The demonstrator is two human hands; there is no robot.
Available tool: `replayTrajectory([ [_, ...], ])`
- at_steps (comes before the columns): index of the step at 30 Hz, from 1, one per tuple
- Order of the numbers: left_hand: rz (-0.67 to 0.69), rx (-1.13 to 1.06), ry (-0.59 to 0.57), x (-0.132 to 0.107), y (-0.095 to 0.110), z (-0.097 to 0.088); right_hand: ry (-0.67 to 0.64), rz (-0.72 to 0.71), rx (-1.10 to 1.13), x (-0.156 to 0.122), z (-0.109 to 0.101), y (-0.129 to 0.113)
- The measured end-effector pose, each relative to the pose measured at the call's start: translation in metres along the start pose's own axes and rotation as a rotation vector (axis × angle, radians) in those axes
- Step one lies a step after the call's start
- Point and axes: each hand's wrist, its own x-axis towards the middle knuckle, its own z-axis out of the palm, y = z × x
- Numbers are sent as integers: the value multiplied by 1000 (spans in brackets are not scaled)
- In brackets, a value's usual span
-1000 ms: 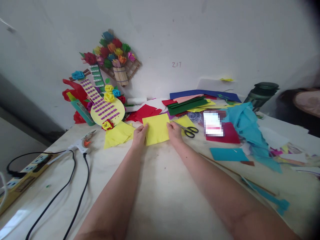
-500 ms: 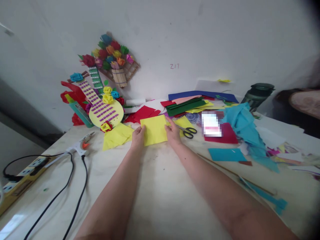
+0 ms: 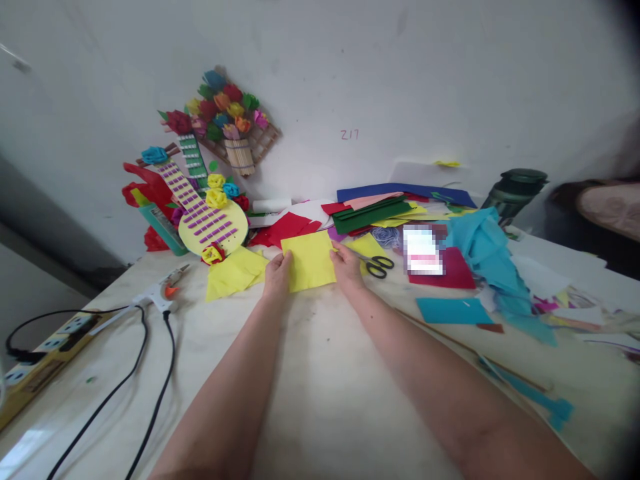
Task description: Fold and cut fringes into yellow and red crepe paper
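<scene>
Power strip (image 3: 53, 361) and dark bottle (image 3: 513, 194)

Matt yellow paper sheet (image 3: 311, 261), smooth pale tabletop (image 3: 320, 400), black plastic scissor handles (image 3: 377, 267)

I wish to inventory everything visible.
Rectangular sheet: 1, yellow, centre
Scissors: 1, black handles, centre right
Other sheets: many, mixed, table
Crumpled material: 1, turquoise, right
Thin rod: 1, brown, right
Lidded bottle: 1, green, right
Nozzled bottle: 1, green, left
Guitar-shaped craft: 1, yellow/purple, left
Basketed flowers: many, multicoloured, wall
Glue gun: 1, white, left
Socket strip: 1, yellow, left
Blurred item: 1, white, right
Left hand, right hand: 2, bare, sheet edges
</scene>
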Motion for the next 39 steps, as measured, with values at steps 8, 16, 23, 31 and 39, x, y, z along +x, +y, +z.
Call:
replayTrajectory([
  [8, -12, -20, -5, -2, 4, 3, -33, 21, -2, -2, 0, -6],
  [16, -30, -25, 8, -2, 7, 2, -35, 139, 124, -6, 3, -7],
  [23, -121, -186, -67, -9, 15, 4, 98, 195, 182, -2, 0, -5],
  [31, -91, -225, -69, -11, 17, 7, -136, 284, 368, -10, 3, -12],
  [39, -72, -213, -172, -6, 9, 2, -1, 229, 331, -4, 5, 5],
])
